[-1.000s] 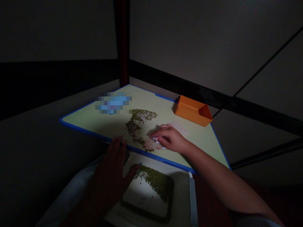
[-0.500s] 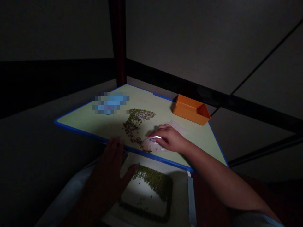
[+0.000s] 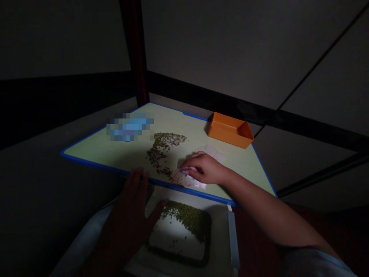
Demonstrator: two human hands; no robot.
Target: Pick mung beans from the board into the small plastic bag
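Observation:
My right hand [image 3: 206,168] is closed on a pale pinkish card-like piece [image 3: 188,181], pressed low against the pale board [image 3: 138,156] near its blue front edge. Its exact kind is hard to make out in the dim light. Left of it, small green and brown beans or seeds [image 3: 161,154] lie scattered in a curved band. My left hand [image 3: 137,192] rests in shadow at the board's front edge, fingers stretched onto the rim and thumb spread away. Below the edge stands a white bin [image 3: 220,238] with many green beans [image 3: 190,221] along its sides.
An orange open tray [image 3: 230,130] stands at the board's back right corner. At the left back lies a blurred blue item [image 3: 129,127]. Pale small grains [image 3: 211,152] are spread behind my right hand. Walls rise close behind the board.
The pinkish piece has tilted flatter and shifted slightly toward the board's front edge under my right hand. My left hand stays at the rim. The whole view has shifted a little.

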